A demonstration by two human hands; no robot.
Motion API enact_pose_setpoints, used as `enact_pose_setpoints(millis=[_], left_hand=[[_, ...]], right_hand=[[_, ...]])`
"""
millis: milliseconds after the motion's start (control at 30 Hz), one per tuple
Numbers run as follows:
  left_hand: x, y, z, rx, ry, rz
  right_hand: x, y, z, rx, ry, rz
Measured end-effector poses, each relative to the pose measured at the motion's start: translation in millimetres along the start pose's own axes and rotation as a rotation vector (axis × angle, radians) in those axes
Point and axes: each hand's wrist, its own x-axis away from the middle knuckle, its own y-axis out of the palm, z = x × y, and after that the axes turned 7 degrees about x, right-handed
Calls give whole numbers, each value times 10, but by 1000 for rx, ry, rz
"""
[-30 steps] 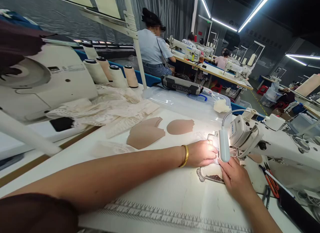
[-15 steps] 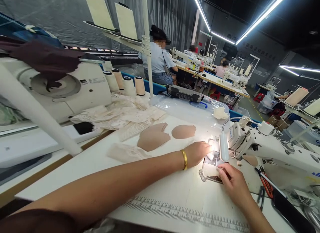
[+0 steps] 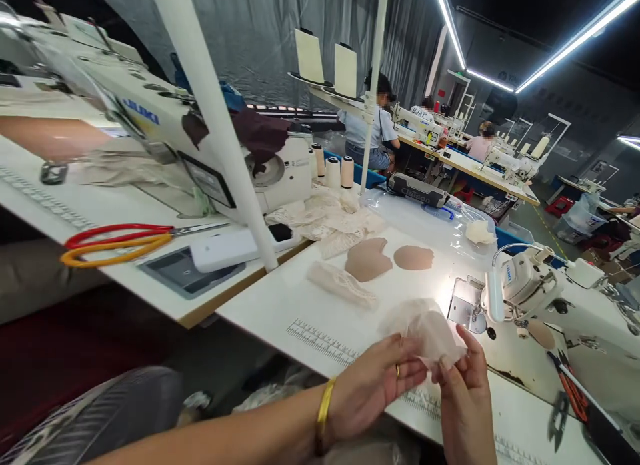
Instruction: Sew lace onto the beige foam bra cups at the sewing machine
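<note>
A sheer cream fabric piece (image 3: 431, 328) hangs between my two hands above the front part of the white table. On its left side, my left hand (image 3: 373, 385) grips the edge with the thumb on top, a gold bangle at the wrist and a ring on one finger. My right hand (image 3: 466, 392) pinches the near right corner between thumb and fingers. Just beyond lies the bare metal needle plate of the sewing machine (image 3: 525, 285), lit by its lamp (image 3: 495, 297). Two beige cut pieces, one larger (image 3: 369, 260) and one rounded (image 3: 414, 257), rest flat behind the fabric.
Folded lace (image 3: 343, 284) lies left of my hands. Thread snips (image 3: 559, 415) and orange-handled scissors (image 3: 575, 392) lie at the right. A second machine (image 3: 280, 178), red-and-yellow-handled scissors (image 3: 120, 242) and a white pole (image 3: 215, 118) stand or lie left. Co-workers sit farther back.
Both hands have drawn back from the needle area toward me, bringing the sheer fabric up between them. The view has swung left, showing more of the neighbouring table.
</note>
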Motion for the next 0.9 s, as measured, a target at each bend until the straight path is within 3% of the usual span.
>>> enact_pose_setpoints(millis=[67, 133, 267, 333, 533, 900], left_hand=[[-78, 66, 76, 41, 133, 63], [-137, 106, 139, 19, 170, 90], [-197, 116, 157, 142, -91, 46], [-205, 121, 130, 238, -146, 24], [-207, 180, 43, 102, 86, 10], [-234, 177, 34, 71, 64, 13]], right_hand=[[150, -37, 92, 45, -4, 9], [231, -82, 118, 81, 5, -8], [208, -141, 37, 38, 57, 38], [173, -159, 17, 25, 62, 71], [153, -202, 120, 35, 22, 86], [150, -154, 75, -32, 26, 121]])
